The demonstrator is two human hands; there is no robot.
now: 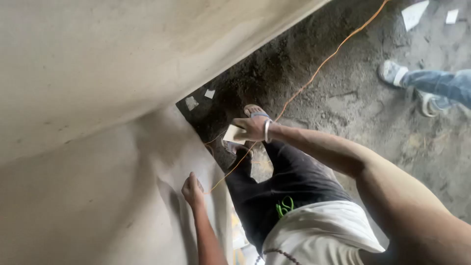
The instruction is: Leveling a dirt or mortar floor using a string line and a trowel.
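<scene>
My right hand point(252, 128) is stretched out low toward the wall and holds a small pale flat block point(234, 134) by its edge, close to the bottom corner of the plastered wall point(98, 98). A metal bangle sits on that wrist. My left hand point(192, 190) rests with curled fingers against the smooth grey wall surface, lower and nearer to me. An orange string point(314, 73) runs from the wall's base between my hands, across the floor toward the upper right. My legs in dark trousers and my sandalled feet are below the hands.
The floor point(353, 98) is rough dirt and rubble with pale tile scraps point(413, 13) lying about. Another person's leg in blue jeans and a light shoe point(392, 72) stands at the upper right. The wall fills the whole left half.
</scene>
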